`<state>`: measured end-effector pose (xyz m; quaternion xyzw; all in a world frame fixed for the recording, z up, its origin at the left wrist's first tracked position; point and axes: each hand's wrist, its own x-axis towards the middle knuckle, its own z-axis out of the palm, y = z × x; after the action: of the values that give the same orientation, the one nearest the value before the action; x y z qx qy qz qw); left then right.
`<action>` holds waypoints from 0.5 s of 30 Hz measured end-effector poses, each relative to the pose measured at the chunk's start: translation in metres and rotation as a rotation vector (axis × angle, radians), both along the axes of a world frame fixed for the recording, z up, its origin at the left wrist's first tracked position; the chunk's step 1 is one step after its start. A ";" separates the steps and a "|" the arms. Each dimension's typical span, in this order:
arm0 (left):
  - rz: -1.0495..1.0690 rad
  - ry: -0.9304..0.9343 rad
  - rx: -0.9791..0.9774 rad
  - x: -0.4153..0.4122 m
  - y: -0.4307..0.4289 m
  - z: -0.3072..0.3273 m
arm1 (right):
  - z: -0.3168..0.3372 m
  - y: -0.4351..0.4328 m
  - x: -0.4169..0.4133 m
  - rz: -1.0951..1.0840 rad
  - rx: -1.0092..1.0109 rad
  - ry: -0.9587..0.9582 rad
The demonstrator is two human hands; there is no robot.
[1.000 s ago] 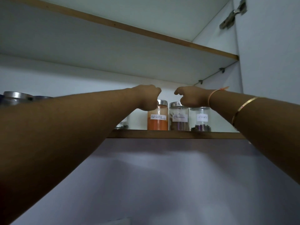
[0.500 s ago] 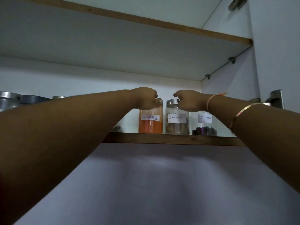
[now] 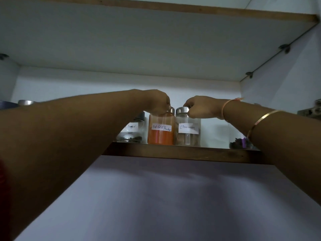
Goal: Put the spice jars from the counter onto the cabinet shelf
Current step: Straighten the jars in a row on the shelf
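Several glass spice jars stand on the cabinet shelf [image 3: 173, 152], seen from below. My left hand [image 3: 156, 103] grips the top of the red chilli powder jar [image 3: 160, 131], filled with orange powder. My right hand [image 3: 199, 108] holds the metal lid of the cinnamon jar [image 3: 188, 132] right beside it; the two jars touch. A pepper jar [image 3: 132, 132] stands left of them, partly behind my left forearm. Further right, a jar with dark cloves [image 3: 238, 142] shows only its bottom; my right forearm hides the rest.
A second shelf [image 3: 156, 40] hangs above the jars. Steel vessels [image 3: 26, 102] sit at the shelf's far left. The cabinet's right wall [image 3: 286, 75] carries shelf pegs, and a door hinge [image 3: 312, 110] shows at the right edge.
The view has tilted up and closer to the shelf. Both hands have come down from above the jars onto their lids. The pepper jar's label has come into sight.
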<state>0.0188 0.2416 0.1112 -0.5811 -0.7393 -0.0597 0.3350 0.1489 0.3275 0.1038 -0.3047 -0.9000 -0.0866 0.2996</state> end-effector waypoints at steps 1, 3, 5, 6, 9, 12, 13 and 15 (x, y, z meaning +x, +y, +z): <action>0.002 -0.005 0.003 -0.004 0.002 0.000 | 0.000 0.002 -0.003 0.005 -0.006 0.000; 0.013 -0.028 0.014 -0.012 0.009 0.001 | 0.002 0.009 -0.008 0.005 -0.020 -0.004; 0.019 -0.043 0.015 -0.018 0.013 0.000 | 0.002 0.015 -0.012 0.011 -0.035 -0.013; 0.020 -0.045 0.015 -0.020 0.015 0.000 | 0.003 0.018 -0.014 0.015 -0.042 -0.015; 0.045 -0.049 0.003 -0.026 0.020 0.000 | 0.008 0.025 -0.021 0.020 -0.071 -0.029; 0.101 -0.035 -0.057 -0.029 0.028 0.001 | 0.010 0.032 -0.027 0.001 -0.129 -0.087; 0.113 -0.037 -0.077 -0.031 0.031 0.002 | 0.010 0.034 -0.030 -0.011 -0.147 -0.106; 0.126 -0.036 -0.099 -0.031 0.033 0.005 | 0.008 0.038 -0.034 -0.028 -0.180 -0.134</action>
<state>-0.0120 0.2748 0.1158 -0.5480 -0.7825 -0.0123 0.2955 0.1150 0.3653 0.1120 -0.3364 -0.9178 -0.0297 0.2088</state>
